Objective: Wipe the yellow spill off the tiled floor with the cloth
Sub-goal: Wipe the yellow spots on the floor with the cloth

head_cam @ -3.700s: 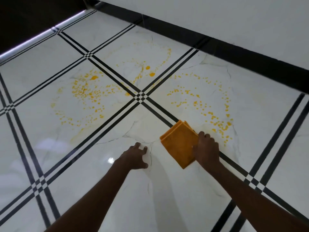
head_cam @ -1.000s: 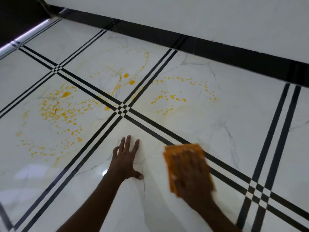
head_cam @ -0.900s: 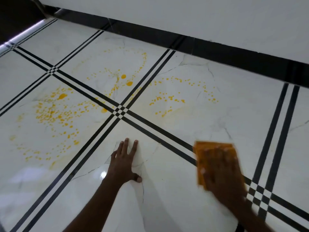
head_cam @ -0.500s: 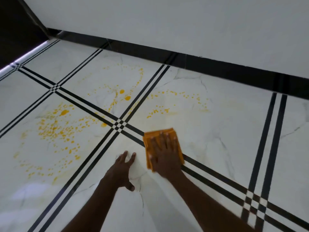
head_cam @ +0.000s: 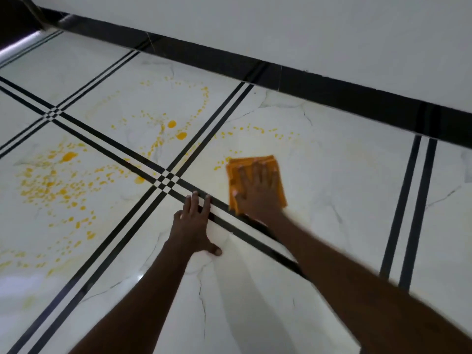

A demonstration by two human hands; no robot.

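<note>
Spill: yellow spill (head_cam: 53, 182) lies in droplets over three tiles around the crossing of black inlay lines (head_cam: 167, 180); densest on the left tile, with larger blobs on the far tile (head_cam: 176, 129) and a thin arc of dots on the right tile just beyond the cloth.
Cloth: folded orange cloth (head_cam: 255, 164) lies flat on the right tile, just right of the crossing, its far-left corner touching a few droplets.
Right hand: right hand (head_cam: 258, 190) lies palm-down on the cloth, fingers straight and spread, pressing it to the floor; nothing curled round it. Slightly blurred.
Left hand: left hand (head_cam: 195, 226) lies flat on the bare near tile, fingers extended over the black line, holding nothing; reads as a brace.
Floor: tiled floor (head_cam: 344, 200) is glossy white marble pattern; the patch right of the cloth shows no droplets, only a faint yellowish film.
Surroundings: black skirting (head_cam: 332, 93) and a pale wall (head_cam: 306, 34) run along the far edge.
Step (judgement): mid-wipe on the right tile; most of the spill is not yet cleared.
Next move (judgement): push the cloth forward and leftward through the remaining arc under steady flat pressure, then shift to the far and left tiles; likely refold to a clean face to avoid smearing.
</note>
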